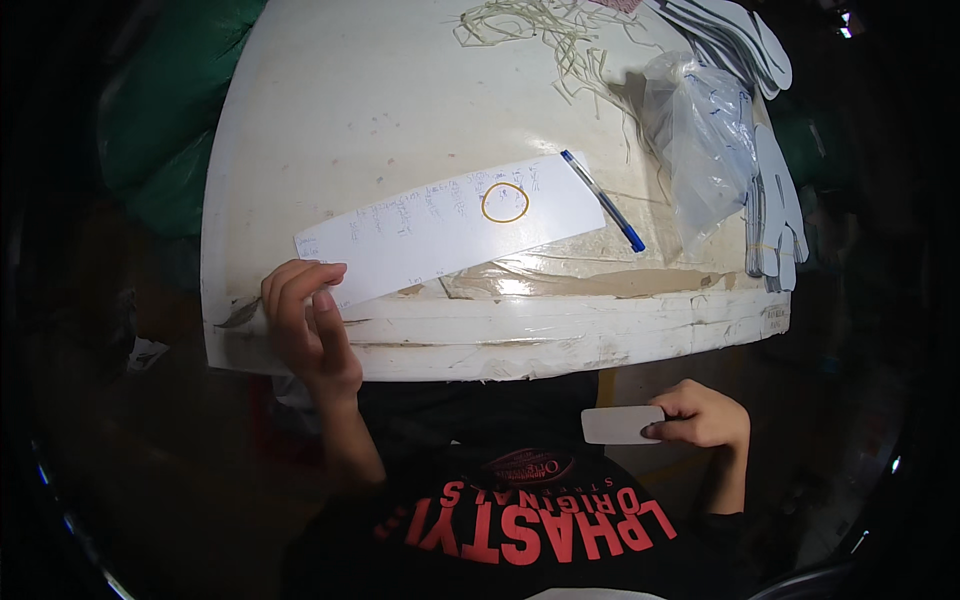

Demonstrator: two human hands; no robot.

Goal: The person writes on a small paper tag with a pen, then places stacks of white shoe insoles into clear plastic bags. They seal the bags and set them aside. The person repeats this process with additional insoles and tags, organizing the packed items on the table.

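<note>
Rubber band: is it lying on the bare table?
No, the rubber band lies on the paper strip, near the pen, not on the bare table.
</note>
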